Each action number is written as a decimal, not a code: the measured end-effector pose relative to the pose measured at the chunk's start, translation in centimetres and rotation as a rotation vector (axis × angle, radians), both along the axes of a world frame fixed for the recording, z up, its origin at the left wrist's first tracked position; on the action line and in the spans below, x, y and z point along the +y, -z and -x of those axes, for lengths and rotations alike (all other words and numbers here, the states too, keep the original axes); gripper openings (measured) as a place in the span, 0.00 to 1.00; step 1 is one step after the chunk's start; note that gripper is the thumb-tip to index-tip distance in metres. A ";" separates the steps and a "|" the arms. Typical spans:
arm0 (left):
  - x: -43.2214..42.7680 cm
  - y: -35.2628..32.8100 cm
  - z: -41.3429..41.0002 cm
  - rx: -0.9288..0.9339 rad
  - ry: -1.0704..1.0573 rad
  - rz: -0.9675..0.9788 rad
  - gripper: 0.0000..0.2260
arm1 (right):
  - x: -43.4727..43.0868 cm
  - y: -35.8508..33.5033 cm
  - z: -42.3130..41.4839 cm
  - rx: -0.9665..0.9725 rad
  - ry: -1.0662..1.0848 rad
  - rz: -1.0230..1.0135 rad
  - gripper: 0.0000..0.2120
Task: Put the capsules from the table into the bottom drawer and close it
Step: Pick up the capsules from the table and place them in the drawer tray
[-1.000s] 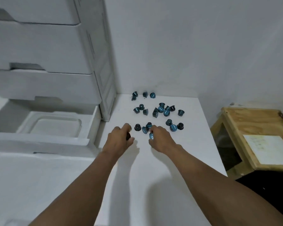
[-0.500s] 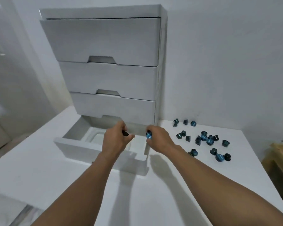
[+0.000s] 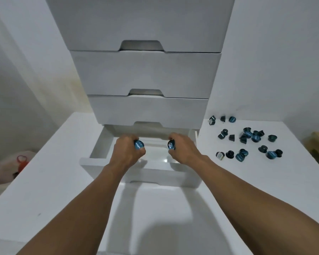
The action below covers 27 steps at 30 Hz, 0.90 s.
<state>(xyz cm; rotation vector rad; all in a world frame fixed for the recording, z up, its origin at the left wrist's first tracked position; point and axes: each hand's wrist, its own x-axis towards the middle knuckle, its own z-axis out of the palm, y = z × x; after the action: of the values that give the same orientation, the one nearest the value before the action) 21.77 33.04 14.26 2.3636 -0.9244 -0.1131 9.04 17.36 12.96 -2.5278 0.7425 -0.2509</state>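
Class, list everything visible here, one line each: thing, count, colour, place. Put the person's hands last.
white four-drawer cabinet: one, white, on the table by the wall; upper three drawers shut.
bottom drawer: one, white, pulled open.
loose blue-and-dark coffee capsules: about nineteen, on the table right of the cabinet.
left held capsule: one, blue, over the open drawer.
right held capsule: one, blue, over the open drawer.
white table: one, under the cabinet.
pale plastic bag: one, red-marked, floor, far left.
wooden furniture: one, tan, right edge.
left hand: fingers grip its capsule.
right hand: fingers grip its capsule.
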 end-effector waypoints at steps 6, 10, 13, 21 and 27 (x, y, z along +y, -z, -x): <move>-1.3 2.2 -4.2 0.013 0.051 -0.062 0.14 | -1.6 2.1 -4.7 0.058 -0.059 -0.019 0.22; -1.1 3.8 -7.6 0.070 0.111 -0.233 0.17 | -1.7 4.4 -8.0 0.114 -0.138 -0.064 0.22; -0.8 4.8 -9.7 0.095 0.144 -0.259 0.18 | -1.5 5.9 -9.9 0.159 -0.157 -0.094 0.20; -1.2 8.7 -16.1 0.069 0.445 -0.531 0.17 | 0.2 10.0 -14.7 0.278 -0.198 -0.185 0.13; -1.9 11.5 -18.3 0.102 0.605 -0.599 0.16 | 1.2 11.8 -16.9 0.379 -0.204 -0.176 0.14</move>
<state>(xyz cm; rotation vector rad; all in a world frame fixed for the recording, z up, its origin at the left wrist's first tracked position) 40.05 31.18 2.79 2.4574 -1.7099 -0.8416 25.96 18.56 1.12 -2.4818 0.6044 0.3571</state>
